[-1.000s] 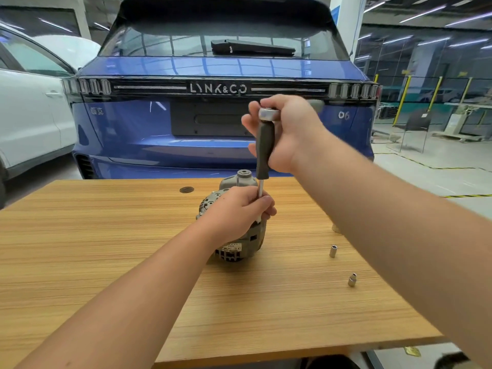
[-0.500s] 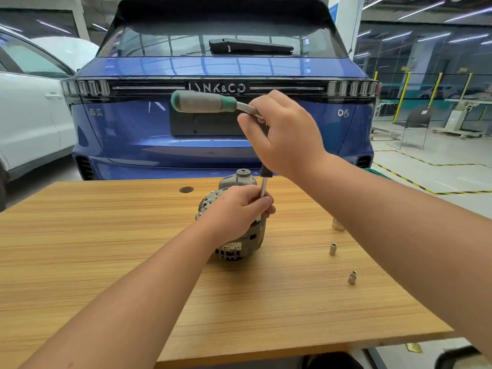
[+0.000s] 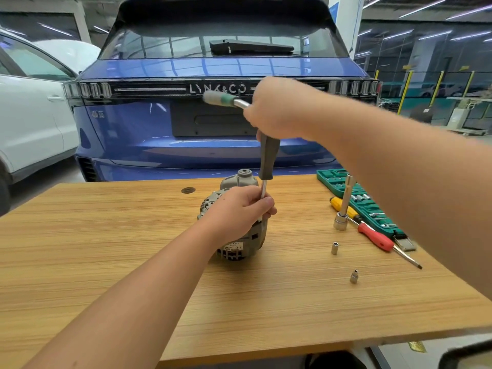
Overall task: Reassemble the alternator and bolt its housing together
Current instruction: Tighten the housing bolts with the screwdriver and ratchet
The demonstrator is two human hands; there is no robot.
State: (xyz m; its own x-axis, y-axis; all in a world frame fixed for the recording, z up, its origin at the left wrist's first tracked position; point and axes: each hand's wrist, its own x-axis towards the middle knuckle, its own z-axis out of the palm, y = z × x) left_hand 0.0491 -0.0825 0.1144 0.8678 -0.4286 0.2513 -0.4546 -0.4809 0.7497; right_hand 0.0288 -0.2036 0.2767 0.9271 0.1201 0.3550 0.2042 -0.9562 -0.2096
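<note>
Head view: the alternator [image 3: 241,230] stood on end near the middle of the wooden table [image 3: 106,249]. The left hand [image 3: 239,211] gripped its upper housing and pinched the driver shaft [image 3: 263,189], while the right hand [image 3: 277,110] clasped the ratchet [image 3: 221,98] above. Judged heavy, rigid metal, prone to tipping; best held by the housing body.

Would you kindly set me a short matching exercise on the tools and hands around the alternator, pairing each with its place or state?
Things:
1. left hand
2. right hand
3. red-handled screwdriver
4. green socket case

Places or states:
A. lies on the table, right of the alternator
B. grips the ratchet, raised above the alternator
C. open at the table's far right edge
D. holds the tool's thin metal shaft at the alternator

Pairs: 1-D, 2-B, 3-A, 4-C
</note>
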